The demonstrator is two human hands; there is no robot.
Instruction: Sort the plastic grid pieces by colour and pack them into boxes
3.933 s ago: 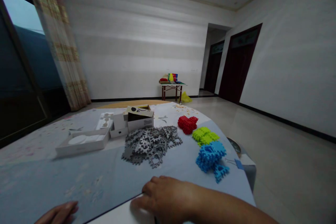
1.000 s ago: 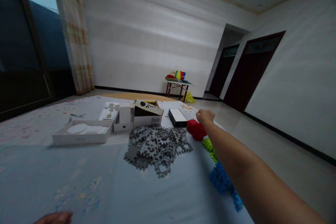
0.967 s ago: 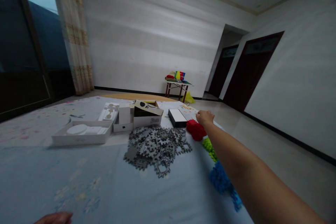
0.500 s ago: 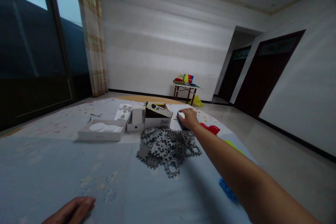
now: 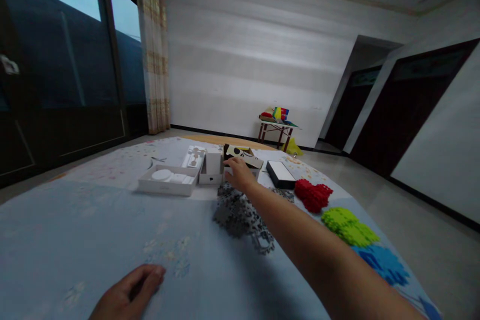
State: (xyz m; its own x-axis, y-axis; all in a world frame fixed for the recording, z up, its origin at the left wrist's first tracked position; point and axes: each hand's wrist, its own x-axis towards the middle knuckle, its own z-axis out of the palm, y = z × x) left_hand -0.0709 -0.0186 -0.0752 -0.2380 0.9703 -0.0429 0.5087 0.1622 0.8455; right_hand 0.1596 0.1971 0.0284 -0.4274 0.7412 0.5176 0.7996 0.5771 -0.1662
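My right hand reaches over the table, its fingers slightly apart and nothing visible in them. It is in front of the open patterned box, with its fingertips by the right side of the small white box; whether they touch it I cannot tell. Below my right forearm lies a heap of grey toothed plastic pieces, partly covered by the arm. My left hand rests low at the front of the table, fingers curled in, with nothing seen in it.
A white tray box with white items stands left, a white insert behind it. On the right are a black box with a white top and red, lime green and blue pieces. A small table stands beyond.
My right hand has left the black box and moved left to the patterned and white boxes. The black box stays on the table. The view has turned left; my left hand remains low.
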